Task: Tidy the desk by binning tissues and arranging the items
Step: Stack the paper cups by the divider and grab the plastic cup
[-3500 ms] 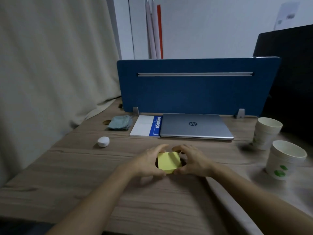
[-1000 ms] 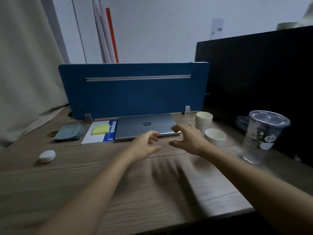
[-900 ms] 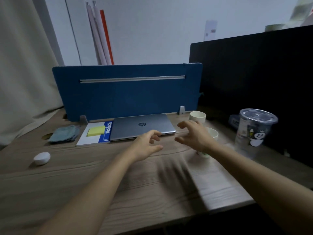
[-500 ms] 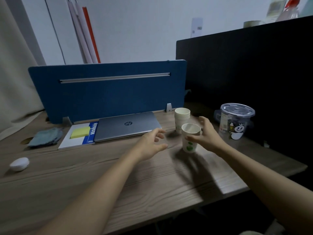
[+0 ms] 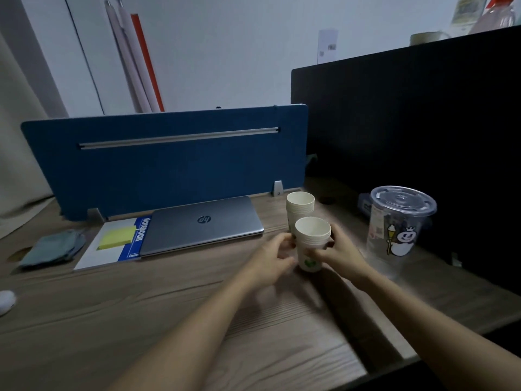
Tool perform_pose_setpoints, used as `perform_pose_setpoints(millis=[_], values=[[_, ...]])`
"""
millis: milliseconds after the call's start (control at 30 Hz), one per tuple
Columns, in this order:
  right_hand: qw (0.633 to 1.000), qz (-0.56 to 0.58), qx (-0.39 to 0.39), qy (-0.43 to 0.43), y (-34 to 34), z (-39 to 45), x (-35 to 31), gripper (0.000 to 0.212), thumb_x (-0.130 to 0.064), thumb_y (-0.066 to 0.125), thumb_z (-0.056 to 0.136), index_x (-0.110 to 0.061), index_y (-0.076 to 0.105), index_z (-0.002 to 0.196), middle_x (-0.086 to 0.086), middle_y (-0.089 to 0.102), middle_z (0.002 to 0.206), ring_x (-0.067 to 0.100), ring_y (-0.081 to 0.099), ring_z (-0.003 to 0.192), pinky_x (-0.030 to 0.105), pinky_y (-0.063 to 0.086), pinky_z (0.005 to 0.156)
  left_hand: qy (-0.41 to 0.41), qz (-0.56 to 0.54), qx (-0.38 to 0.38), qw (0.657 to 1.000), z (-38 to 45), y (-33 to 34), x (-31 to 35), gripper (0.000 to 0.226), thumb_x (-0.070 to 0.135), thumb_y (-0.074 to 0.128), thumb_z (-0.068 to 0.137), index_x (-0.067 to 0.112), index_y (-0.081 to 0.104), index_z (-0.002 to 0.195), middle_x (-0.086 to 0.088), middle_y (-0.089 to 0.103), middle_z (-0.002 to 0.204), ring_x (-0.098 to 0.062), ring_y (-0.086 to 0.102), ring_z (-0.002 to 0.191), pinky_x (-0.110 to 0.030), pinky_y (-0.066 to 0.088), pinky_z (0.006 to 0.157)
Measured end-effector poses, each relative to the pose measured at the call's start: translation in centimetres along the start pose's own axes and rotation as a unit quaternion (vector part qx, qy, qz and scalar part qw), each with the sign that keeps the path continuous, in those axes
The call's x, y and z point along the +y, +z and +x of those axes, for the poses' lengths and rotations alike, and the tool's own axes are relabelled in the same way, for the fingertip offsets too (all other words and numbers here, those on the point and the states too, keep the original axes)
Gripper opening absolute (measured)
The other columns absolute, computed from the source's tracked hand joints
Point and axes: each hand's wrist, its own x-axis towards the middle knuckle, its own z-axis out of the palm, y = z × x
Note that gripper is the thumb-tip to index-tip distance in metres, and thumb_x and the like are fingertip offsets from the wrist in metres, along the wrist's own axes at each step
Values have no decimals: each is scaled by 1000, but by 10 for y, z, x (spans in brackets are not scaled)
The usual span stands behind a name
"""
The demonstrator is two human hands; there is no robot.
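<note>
A stack of white paper cups with a green mark (image 5: 312, 244) stands on the wooden desk (image 5: 141, 320) right of centre. My right hand (image 5: 339, 253) wraps around its right side. My left hand (image 5: 272, 258) touches its left side with curled fingers. A second stack of paper cups (image 5: 300, 206) stands just behind. A closed grey laptop (image 5: 201, 224) lies by the blue divider (image 5: 169, 162), beside a white and blue notebook (image 5: 118, 246) with a yellow sticky pad (image 5: 116, 237) on it.
A clear lidded plastic cup with a cartoon print (image 5: 397, 230) stands to the right of my hands. A grey-green cloth (image 5: 52, 248) lies at the far left, and a small white object (image 5: 5, 301) sits at the left edge. A black partition (image 5: 408, 136) walls the right side.
The sticky pad went from between my hands onto the notebook. My view turned right. My right hand reached the green-marked cups, and my left hand has now come against them too.
</note>
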Motion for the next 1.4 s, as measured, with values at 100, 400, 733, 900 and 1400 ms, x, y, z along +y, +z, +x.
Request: perform_pose_setpoints(millis=[100, 400, 733, 900, 1400], values=[[999, -14, 17, -32, -9, 14, -15, 65, -12, 81, 72, -27, 48, 126, -16, 59, 111, -4, 59, 96, 12, 50, 70, 32, 4, 12, 999, 16, -9, 11, 53, 14, 68, 90, 21, 49, 139, 0, 63, 131, -10, 63, 110, -30, 51, 98], [994, -8, 71, -86, -25, 86, -84, 81, -46, 82, 55, -28, 49, 126, -8, 65, 113, 10, 64, 103, 36, 56, 86, 76, -30, 54, 995, 78, -58, 65, 44, 9, 61, 93, 22, 52, 135, 1, 62, 131, -12, 65, 109, -29, 50, 96], [995, -12, 71, -73, -5, 130, -71, 76, -29, 86, 66, -23, 46, 131, -4, 62, 117, 13, 61, 106, 41, 54, 92, 39, -26, 42, 998, 112, -72, 43, 49, 2, 55, 92, 19, 49, 138, -2, 61, 134, -18, 60, 120, -35, 49, 101], [996, -10, 63, -55, 1, 136, -53, 79, -35, 84, 61, -29, 46, 129, -9, 61, 116, 10, 59, 106, 37, 53, 89, 31, -21, 12, 999, 119, -68, 28, 55, -9, 49, 90, 12, 44, 142, -5, 56, 137, -17, 51, 130, -27, 43, 104], [999, 24, 42, -3, 12, 118, -2, 83, -24, 89, 64, -30, 39, 130, -23, 54, 111, -13, 56, 96, 8, 47, 69, -2, -34, 16, 999, 119, -45, -13, 54, 3, 57, 89, 20, 49, 140, 5, 55, 140, -5, 65, 97, -22, 50, 89]])
